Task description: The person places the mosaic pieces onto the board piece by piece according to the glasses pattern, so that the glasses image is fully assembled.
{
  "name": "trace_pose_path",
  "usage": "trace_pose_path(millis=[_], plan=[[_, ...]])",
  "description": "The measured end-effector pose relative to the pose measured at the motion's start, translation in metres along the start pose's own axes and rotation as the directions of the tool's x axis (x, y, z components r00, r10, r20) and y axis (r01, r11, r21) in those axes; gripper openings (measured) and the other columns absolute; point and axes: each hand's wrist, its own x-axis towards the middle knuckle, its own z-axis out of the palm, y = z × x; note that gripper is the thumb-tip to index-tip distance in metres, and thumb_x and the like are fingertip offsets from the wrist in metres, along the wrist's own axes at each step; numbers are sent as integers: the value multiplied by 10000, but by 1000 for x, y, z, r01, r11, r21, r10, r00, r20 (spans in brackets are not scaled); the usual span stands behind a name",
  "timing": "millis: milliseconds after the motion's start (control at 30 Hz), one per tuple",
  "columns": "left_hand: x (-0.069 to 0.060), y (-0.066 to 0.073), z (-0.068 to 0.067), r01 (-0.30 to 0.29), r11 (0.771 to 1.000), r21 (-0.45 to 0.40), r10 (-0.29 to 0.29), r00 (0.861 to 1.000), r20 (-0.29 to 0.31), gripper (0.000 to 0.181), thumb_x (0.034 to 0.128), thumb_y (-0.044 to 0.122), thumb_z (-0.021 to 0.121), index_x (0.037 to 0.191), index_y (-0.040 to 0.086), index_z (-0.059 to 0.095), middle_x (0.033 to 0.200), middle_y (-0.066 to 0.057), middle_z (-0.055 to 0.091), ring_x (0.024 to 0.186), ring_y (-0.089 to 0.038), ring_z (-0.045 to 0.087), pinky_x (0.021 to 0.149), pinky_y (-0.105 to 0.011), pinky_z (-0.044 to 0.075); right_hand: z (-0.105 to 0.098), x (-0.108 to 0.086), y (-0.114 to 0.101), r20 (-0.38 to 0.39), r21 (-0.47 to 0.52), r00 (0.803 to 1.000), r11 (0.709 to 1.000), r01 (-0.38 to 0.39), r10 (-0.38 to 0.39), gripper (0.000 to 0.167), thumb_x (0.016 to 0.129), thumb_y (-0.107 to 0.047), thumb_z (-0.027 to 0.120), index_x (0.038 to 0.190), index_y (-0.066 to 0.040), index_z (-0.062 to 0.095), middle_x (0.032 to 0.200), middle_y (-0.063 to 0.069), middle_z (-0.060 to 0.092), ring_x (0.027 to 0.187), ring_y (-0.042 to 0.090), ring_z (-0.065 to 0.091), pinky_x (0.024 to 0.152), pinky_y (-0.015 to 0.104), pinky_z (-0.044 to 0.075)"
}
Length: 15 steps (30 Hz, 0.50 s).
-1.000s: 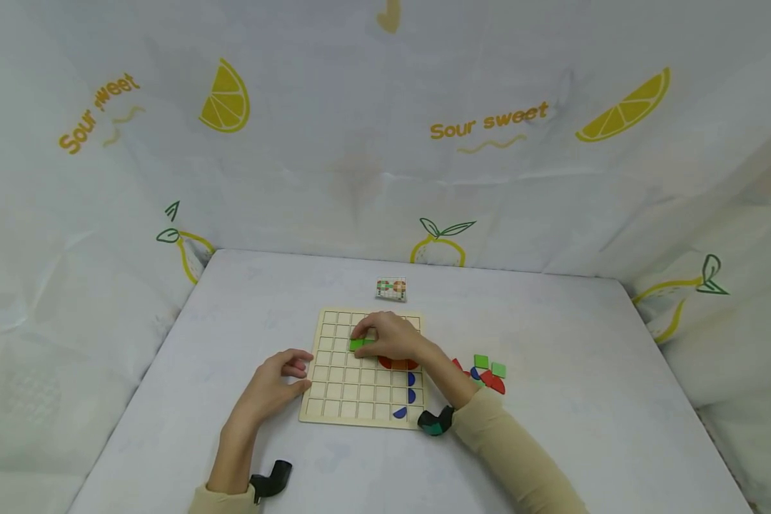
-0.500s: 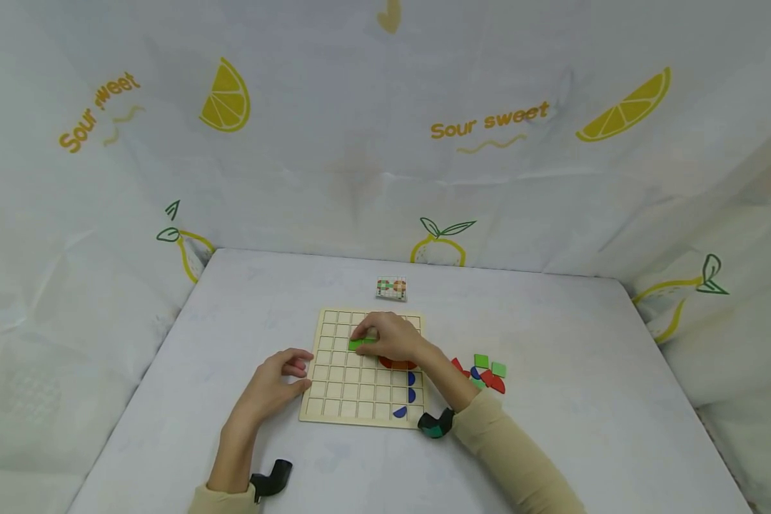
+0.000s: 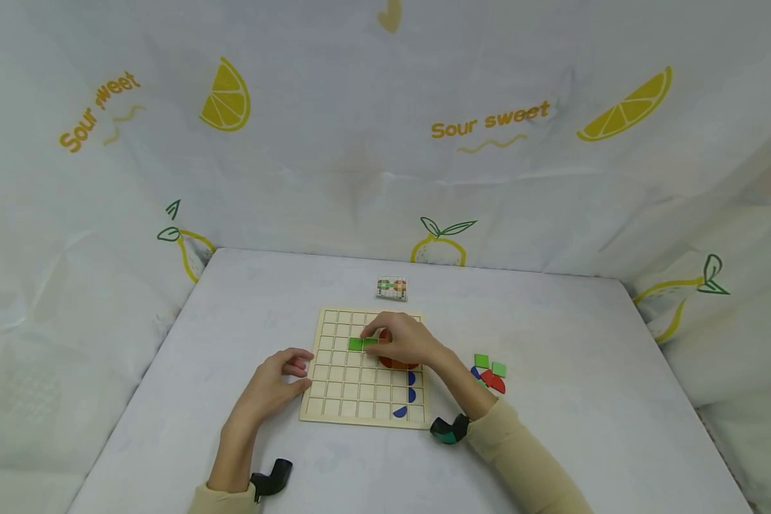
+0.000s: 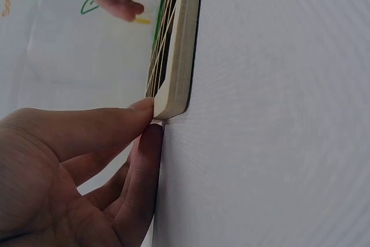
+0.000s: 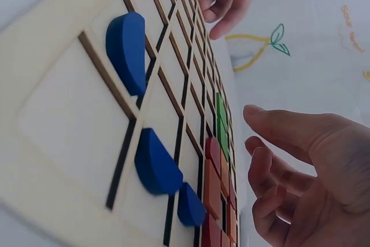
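A square wooden grid board (image 3: pixel 334 410) lies on the table. At its left edge my left hand (image 3: pixel 276 382) rests with thumb and fingertips against the wood, relaxed and spread; in the left wrist view the thumb (image 4: pixel 104 128) touches the board's corner. Two green square tiles (image 3: pixel 356 344) sit side by side in the grid. Over the board, just right of them, my right hand (image 3: pixel 401 337) hovers with nothing held; the right wrist view shows its thumb (image 5: pixel 283 128) and fingers apart from the board. Red and orange pieces (image 5: pixel 213 189) lie partly hidden beneath it.
Blue half-round pieces (image 3: pixel 412 378) lie in the board's right columns. Right of the board is a loose pile with green squares (image 3: pixel 481 361), red pieces (image 3: pixel 497 385) and a blue one. Behind the board lies a small pattern card (image 3: pixel 392 288).
My right hand has come off the green tiles and shifted right, uncovering them. A red piece in the pile is now behind the right forearm. The left hand has stayed put.
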Motion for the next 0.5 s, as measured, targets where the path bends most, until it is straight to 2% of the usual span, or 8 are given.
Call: trace_pose_path(millis=[133, 233, 267, 400, 500], plan=[[0, -1, 0, 1, 1000, 6, -1, 1000, -3, 404, 896, -16, 823, 1284, 37, 723, 1124, -107, 722, 1037, -209, 745, 894, -334, 548, -8, -12, 3, -18, 28, 1000, 999, -16, 17, 285, 979, -235, 813, 1235, -111, 792, 1240, 46, 781, 1070, 223, 692, 922, 347, 572], [0, -1, 0, -1, 1000, 8, 1, 1000, -5, 405, 893, -23, 822, 1282, 33, 724, 1120, -109, 725, 1034, -212, 747, 890, -330, 551, -13, -21, 8, -37, 51, 998, 998, -39, 41, 285, 980, -248, 805, 1234, -119, 794, 1245, 36, 783, 1084, 202, 681, 939, 341, 563], [0, -1, 0, -4, 1000, 8, 4, 1000, -4, 405, 892, -23, 823, 1282, 30, 723, 1119, -111, 726, 1032, -214, 747, 886, -330, 552, -15, -24, 10, -45, 57, 998, 997, -50, 52, 281, 980, -254, 806, 1230, -125, 794, 1241, 29, 784, 1064, 184, 674, 916, 318, 557], [0, -1, 0, -12, 1000, 10, 12, 1000, 1, 409, 893, -16, 827, 1286, 29, 722, 1121, -111, 726, 1033, -214, 749, 874, -323, 554, -23, -38, 18, -63, 87, 992, 991, -100, 105, 290, 971, -271, 817, 1223, -129, 792, 1190, 39, 778, 826, 149, 617, 697, 253, 503], [1, -2, 0, -10, 1000, 8, 10, 1000, 3, 413, 894, -13, 827, 1291, 31, 721, 1123, -111, 724, 1037, -213, 749, 874, -320, 551, -30, -49, 22, -67, 104, 987, 985, -139, 146, 308, 969, -261, 826, 1241, -121, 786, 1198, 60, 770, 725, 142, 582, 611, 238, 485]])
